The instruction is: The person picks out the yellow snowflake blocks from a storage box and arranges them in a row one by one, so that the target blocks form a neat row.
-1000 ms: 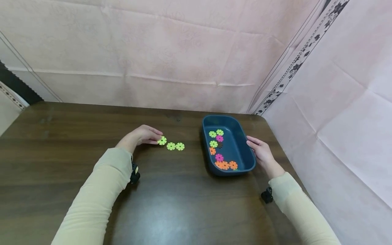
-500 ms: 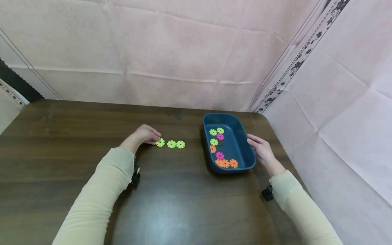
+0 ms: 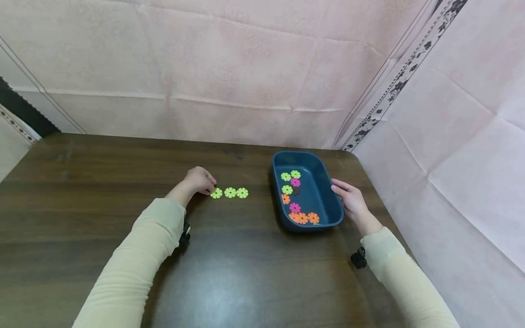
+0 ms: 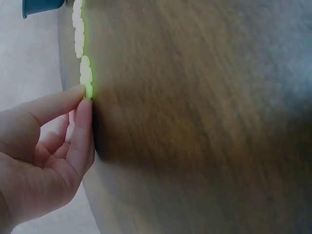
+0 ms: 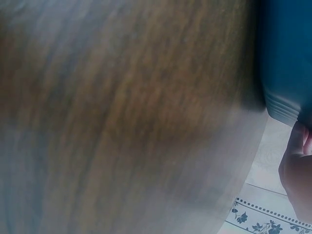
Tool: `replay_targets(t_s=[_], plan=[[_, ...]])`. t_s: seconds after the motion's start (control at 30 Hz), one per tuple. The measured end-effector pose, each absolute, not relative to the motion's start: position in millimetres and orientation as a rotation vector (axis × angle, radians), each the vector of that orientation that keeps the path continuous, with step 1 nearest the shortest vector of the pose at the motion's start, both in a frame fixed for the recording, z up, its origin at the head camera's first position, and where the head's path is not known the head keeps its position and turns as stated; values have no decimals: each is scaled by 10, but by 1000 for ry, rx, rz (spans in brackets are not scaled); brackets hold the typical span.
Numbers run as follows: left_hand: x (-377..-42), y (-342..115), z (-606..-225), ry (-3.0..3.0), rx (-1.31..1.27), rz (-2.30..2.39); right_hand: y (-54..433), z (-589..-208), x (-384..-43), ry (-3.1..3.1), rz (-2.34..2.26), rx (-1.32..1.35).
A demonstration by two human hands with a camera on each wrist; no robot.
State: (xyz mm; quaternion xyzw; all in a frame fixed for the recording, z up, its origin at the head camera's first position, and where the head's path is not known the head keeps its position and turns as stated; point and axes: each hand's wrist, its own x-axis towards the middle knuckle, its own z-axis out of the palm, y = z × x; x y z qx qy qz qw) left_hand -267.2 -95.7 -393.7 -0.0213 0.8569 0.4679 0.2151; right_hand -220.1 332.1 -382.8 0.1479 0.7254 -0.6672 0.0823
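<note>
In the head view my left hand (image 3: pixel 197 181) pinches the left edge of a yellow-green flower-shaped disc (image 3: pixel 216 193). Thumb and fingertip meet at that disc (image 4: pixel 86 73) in the left wrist view, low over the table. Just to its right lie two more yellow-green flower discs (image 3: pixel 230 192), side by side and touching. My right hand (image 3: pixel 350 200) holds the right side of a dark blue plastic tub (image 3: pixel 276 207); in the right wrist view the thumb is against the tub's outer wall (image 5: pixel 287 105), the other fingers mostly hidden.
Inside the tub lie several flower discs: yellow-green, magenta (image 3: pixel 295 207), orange (image 3: pixel 313 217) and a dark one (image 3: pixel 296 192). A brown wooden table (image 3: pixel 242 273) carries everything. Light patterned cloth (image 3: pixel 213 59) hangs behind it and along the right side.
My left hand has moved its disc slightly toward me, so it now stands level with the other two on the table. The right hand and tub have stayed put.
</note>
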Motion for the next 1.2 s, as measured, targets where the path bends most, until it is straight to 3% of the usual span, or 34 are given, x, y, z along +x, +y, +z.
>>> replay_targets(t_s=[0.3, 0.67, 0.9, 1.2], plan=[[-2830, -750, -3793, 2289, 33, 1484, 3353, -3799, -2224, 2174, -1980, 460], [-2911, 154, -3358, 2136, 164, 1698, 3354, -3811, -2208, 2180, -1983, 467], [-2825, 642, -3377, 2096, 234, 1683, 3328, -3829, -2193, 2196, -1962, 463], [-2710, 1009, -3476, 2068, 76, 1641, 3313, -3834, -2198, 2201, -1968, 451]])
